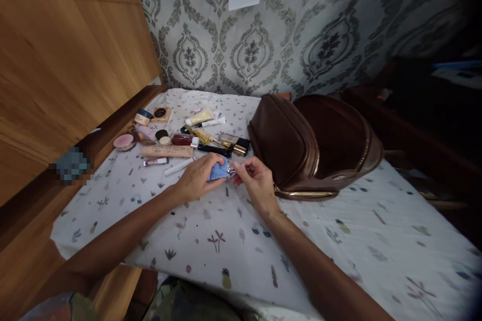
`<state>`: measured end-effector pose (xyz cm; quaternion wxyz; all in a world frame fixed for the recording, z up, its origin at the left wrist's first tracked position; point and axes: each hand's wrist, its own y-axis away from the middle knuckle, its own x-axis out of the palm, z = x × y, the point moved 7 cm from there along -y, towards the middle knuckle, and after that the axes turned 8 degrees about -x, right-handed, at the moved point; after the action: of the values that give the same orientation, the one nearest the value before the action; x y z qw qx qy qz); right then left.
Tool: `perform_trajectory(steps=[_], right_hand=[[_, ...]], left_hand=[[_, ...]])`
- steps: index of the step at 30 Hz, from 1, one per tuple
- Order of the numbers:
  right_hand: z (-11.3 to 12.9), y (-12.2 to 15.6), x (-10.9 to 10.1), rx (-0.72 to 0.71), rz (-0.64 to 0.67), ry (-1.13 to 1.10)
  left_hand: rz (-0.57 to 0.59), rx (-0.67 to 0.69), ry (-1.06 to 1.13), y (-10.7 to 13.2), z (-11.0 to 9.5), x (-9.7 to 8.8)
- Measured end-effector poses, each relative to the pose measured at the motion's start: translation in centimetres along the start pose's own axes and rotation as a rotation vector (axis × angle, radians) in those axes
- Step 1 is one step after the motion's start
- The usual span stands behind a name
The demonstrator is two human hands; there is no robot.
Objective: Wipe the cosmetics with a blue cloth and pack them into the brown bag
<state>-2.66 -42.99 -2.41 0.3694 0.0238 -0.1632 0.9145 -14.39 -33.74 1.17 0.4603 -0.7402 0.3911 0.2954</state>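
My left hand (201,178) is closed round a folded light blue cloth (218,169). Close beside it, my right hand (258,180) pinches a small shiny metal item (231,168), whose kind I cannot make out. The cloth touches one end of this item, between my two hands. Just beyond my fingers lie a black tube (214,150) and a white slim tube (178,166). A long beige tube (167,151), a dark red bottle (182,139) and a foundation bottle (234,140) are spread behind them.
An open brown leather backpack (282,140) lies on its side at the right. Further left are a pink compact (124,142), a small jar (143,117) and a boxed compact (161,114). A wooden panel (75,50) borders the patterned sheet (211,230) on the left.
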Motion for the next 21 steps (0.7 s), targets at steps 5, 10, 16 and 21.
perform_trajectory(steps=[5,10,16,21], right_hand=[[-0.6,-0.3,-0.4,0.041,-0.050,-0.033],[-0.1,-0.4,-0.2,-0.006,0.028,-0.007],[0.1,-0.4,0.0,-0.041,0.071,0.033],[0.2,-0.4,-0.1,-0.074,0.071,0.029]], left_hand=[[0.123,-0.012,0.112,0.1,1.9,0.0],[0.194,-0.069,0.233,0.2,3.4,-0.9],[-0.092,-0.038,0.112,0.3,3.0,-2.8],[-0.087,0.215,0.008,1.0,-0.9,-1.4]])
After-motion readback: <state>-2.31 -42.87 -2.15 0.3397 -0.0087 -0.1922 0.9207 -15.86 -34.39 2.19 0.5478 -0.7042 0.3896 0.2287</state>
